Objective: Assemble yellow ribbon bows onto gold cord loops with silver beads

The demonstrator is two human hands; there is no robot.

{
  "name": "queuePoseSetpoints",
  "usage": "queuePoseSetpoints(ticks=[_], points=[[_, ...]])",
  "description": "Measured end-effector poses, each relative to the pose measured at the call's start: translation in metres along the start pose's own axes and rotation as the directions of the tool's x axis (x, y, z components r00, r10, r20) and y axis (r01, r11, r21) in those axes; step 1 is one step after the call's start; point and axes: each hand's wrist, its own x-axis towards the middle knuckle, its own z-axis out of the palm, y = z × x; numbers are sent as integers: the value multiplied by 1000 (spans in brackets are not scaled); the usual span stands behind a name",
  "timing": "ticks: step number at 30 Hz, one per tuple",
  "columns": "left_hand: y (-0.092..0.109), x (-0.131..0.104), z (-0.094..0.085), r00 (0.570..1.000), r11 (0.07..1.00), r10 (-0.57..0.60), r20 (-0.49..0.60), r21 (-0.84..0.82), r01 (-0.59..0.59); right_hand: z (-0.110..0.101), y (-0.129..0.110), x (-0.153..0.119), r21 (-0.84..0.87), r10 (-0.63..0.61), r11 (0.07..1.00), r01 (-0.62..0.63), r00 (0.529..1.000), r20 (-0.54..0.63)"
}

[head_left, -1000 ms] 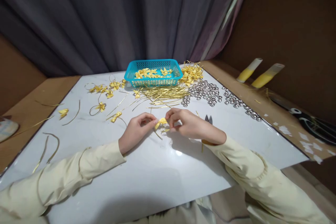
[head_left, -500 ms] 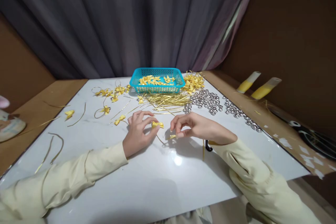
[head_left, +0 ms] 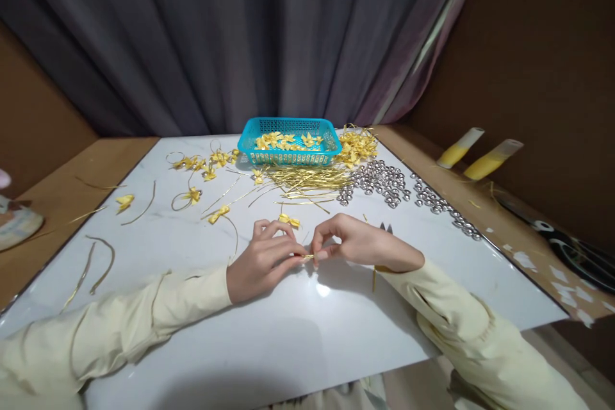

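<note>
In the middle of the white tabletop, my left hand point(head_left: 266, 262) pinches one end of a short bundle of gold cord point(head_left: 309, 257). The thumb and finger of my right hand point(head_left: 348, 240) close on its other end, so the fingertips of both hands almost meet. Just beyond my left fingers lies a yellow ribbon bow point(head_left: 289, 221), with a gold cord by it. Left of that hand is a second yellow bow point(head_left: 219, 214) with a long cord tail. Dark pointed tips, perhaps of a tool, show behind my right wrist.
A blue basket point(head_left: 247, 157) holding yellow bows stands at the back. In front of it lie gold cords point(head_left: 312, 180); more bows point(head_left: 355, 146) are heaped beside it. Silver rings point(head_left: 382, 182) are scattered to the right. Scissors point(head_left: 571, 250) rest at the right edge.
My left hand has let go of the yellow bow, which now lies on the table, and has moved right and nearer to take hold of the gold cord in my right hand.
</note>
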Motion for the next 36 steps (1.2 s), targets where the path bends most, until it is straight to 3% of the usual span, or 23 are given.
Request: queuePoseSetpoints(ticks=[4, 8, 21, 36], points=[[0, 1, 1, 999, 992, 6, -42, -125, -11, -1, -1, 0, -47, 8, 999, -7, 1000, 18], [0, 2, 1, 1000, 982, 15, -10, -191, -16, -1, 1, 0, -35, -10, 999, 11, 999, 41], [-2, 1, 3, 997, 975, 18, 70, -220, -3, 1, 6, 0, -19, -14, 1000, 16, 997, 72], [-1, 1, 4, 981, 977, -54, 186, -194, 91, -1, 5, 0, -122, -8, 992, 14, 999, 43]])
